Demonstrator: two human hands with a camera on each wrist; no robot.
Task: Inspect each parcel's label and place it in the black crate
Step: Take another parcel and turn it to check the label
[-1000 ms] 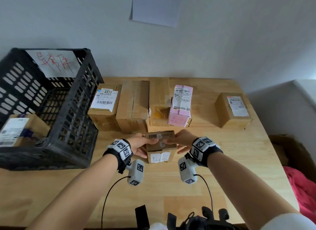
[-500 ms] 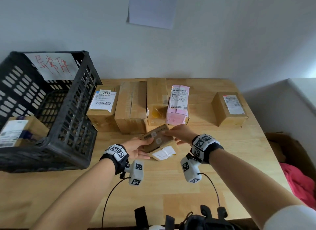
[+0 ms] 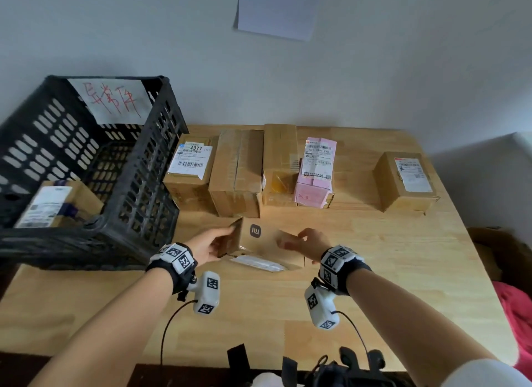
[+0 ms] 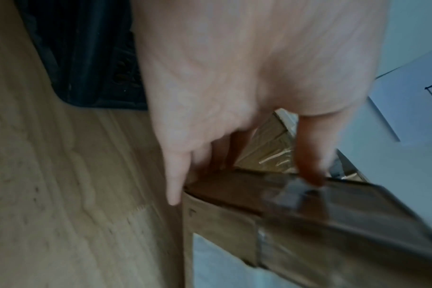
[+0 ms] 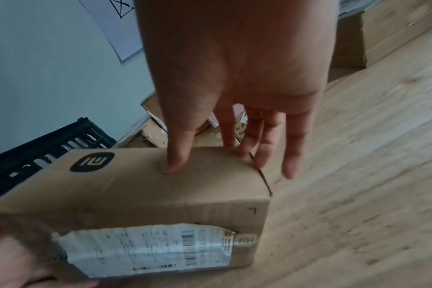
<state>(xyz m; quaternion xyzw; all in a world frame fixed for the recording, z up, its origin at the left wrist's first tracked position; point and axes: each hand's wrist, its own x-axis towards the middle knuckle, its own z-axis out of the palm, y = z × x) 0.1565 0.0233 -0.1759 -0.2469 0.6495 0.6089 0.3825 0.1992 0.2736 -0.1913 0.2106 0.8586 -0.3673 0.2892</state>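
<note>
Cardboard, plain brown and marked with a dark square logo, made up the small box (image 3: 269,244) nearest the person, held just above the wooden tabletop (image 3: 374,286). The left hand (image 3: 211,247) gripped its left end, thumb on the upper edge and fingers curled down the side. The right hand (image 3: 305,242) rested on its right end with the thumb pressed on top and the fingers fairly straight down the far side. The shipping label (image 5: 148,247) sat on the face turned toward the person, so the box was judged to be mid-inspection and not yet on its way to the crate.

To the left, the black crate (image 3: 144,185) already held one labelled parcel (image 3: 54,202). Further back, five parcels were left in a row along the wall side of the tabletop, among them one with a 4977 label (image 3: 191,162) and a pink one (image 3: 315,172). The task looked barely begun.

The label's print was blurred and wrinkled, unreadable. Two parcels in the back row showed no label at all. The crate's near floor was cut off.
</note>
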